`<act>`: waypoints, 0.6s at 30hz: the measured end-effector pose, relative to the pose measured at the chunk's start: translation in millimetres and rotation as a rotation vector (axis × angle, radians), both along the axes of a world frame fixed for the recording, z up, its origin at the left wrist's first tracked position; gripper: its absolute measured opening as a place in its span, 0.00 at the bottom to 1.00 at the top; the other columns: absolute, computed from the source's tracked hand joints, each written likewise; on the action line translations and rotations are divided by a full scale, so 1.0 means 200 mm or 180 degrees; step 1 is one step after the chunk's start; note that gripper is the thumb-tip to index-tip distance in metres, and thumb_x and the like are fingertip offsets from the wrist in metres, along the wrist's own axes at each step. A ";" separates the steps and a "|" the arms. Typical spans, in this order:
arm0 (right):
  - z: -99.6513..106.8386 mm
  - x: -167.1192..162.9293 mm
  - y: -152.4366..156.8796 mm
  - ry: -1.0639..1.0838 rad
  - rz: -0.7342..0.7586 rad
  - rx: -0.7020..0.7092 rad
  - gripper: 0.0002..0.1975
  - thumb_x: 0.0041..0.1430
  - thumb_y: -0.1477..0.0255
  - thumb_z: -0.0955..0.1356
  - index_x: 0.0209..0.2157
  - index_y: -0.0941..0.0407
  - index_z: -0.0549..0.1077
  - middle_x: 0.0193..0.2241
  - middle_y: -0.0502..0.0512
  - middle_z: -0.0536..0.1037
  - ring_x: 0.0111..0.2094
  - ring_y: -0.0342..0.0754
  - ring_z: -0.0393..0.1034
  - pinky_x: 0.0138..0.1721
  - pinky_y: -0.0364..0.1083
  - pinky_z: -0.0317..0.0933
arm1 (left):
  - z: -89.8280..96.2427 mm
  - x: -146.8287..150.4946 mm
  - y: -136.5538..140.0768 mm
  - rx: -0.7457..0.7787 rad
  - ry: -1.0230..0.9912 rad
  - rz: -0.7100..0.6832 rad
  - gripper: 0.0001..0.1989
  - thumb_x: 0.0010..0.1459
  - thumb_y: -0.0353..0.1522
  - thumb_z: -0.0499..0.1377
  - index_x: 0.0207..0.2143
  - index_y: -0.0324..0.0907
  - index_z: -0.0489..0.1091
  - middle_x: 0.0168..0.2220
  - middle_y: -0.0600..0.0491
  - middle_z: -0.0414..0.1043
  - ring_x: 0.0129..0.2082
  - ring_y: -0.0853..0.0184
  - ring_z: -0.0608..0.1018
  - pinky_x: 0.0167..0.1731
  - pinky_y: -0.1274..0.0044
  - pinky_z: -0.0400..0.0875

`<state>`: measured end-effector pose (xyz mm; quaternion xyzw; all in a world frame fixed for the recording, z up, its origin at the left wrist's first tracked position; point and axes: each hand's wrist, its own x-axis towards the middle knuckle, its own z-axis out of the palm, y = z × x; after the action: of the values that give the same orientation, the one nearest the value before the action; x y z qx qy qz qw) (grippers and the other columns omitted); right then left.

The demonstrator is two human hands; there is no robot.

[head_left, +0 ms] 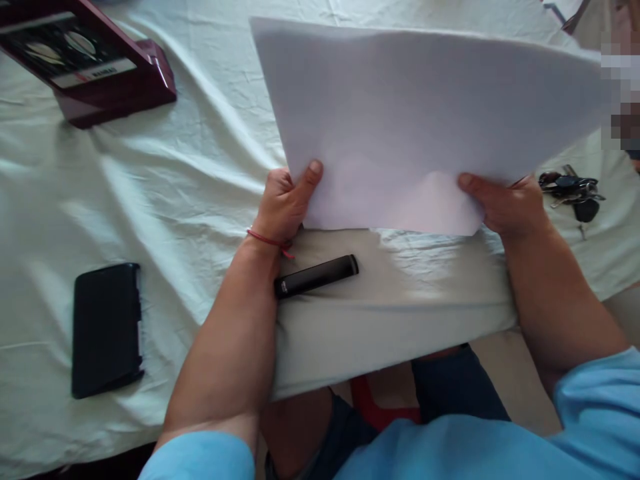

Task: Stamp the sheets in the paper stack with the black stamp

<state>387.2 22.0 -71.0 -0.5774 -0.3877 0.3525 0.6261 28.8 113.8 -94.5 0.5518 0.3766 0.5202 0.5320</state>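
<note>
A large white sheet of paper (400, 113) is held up over the table, its near edge facing me. My left hand (290, 193) is closed on its near left side, thumb on top and fingers hidden beneath. On the near right side, my right hand (510, 200) grips it the same way. Whether it is one sheet or several stacked, I cannot tell. Just below the paper's near edge, a black stapler-like bar (317, 275) lies on the cloth beside my left wrist, which wears a red thread.
A pale cloth (200, 220) covers the table, with its near edge above my lap. A phone in a dark case (106, 330) lies at left. A maroon stand (120, 93) is at the far left. Keys (575, 190) lie on the right.
</note>
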 end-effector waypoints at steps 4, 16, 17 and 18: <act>0.04 0.02 0.01 0.0091 -0.0044 -0.0302 0.42 0.18 0.56 0.93 0.40 0.51 0.84 0.44 0.55 0.91 0.45 0.55 0.85 0.57 0.60 0.84 | -0.01 -0.02 0.02 -0.0092 -0.0202 -0.0313 0.27 0.57 0.54 0.84 0.39 0.44 0.82 0.39 0.47 0.85 0.50 0.49 0.89 0.48 0.67 0.88; 0.16 0.10 -0.05 -0.0060 0.0128 -0.1337 0.32 0.27 0.67 0.90 0.39 0.55 0.86 0.45 0.55 0.91 0.46 0.55 0.84 0.60 0.59 0.83 | -0.02 -0.03 0.05 -0.0152 0.0345 -0.0252 0.24 0.63 0.37 0.78 0.58 0.49 0.78 0.21 0.64 0.63 0.17 0.72 0.62 0.19 0.79 0.61; 0.17 0.10 -0.06 -0.0074 0.0121 -0.1359 0.32 0.26 0.68 0.90 0.39 0.55 0.86 0.45 0.55 0.91 0.45 0.55 0.84 0.59 0.58 0.83 | -0.02 -0.03 0.05 -0.0142 0.0400 -0.0223 0.26 0.62 0.37 0.78 0.60 0.49 0.77 0.21 0.65 0.62 0.17 0.72 0.62 0.19 0.78 0.60; 0.17 0.10 -0.06 -0.0081 0.0125 -0.1379 0.32 0.26 0.69 0.90 0.39 0.55 0.86 0.45 0.56 0.91 0.45 0.55 0.84 0.58 0.57 0.83 | -0.01 -0.03 0.05 -0.0128 0.0458 -0.0196 0.30 0.61 0.36 0.78 0.62 0.49 0.76 0.22 0.65 0.63 0.17 0.71 0.62 0.20 0.78 0.59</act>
<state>408.0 10.7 -36.1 -0.6952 -0.3219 0.4324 0.4755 22.6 123.3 -97.1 0.5883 0.4070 0.4549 0.5303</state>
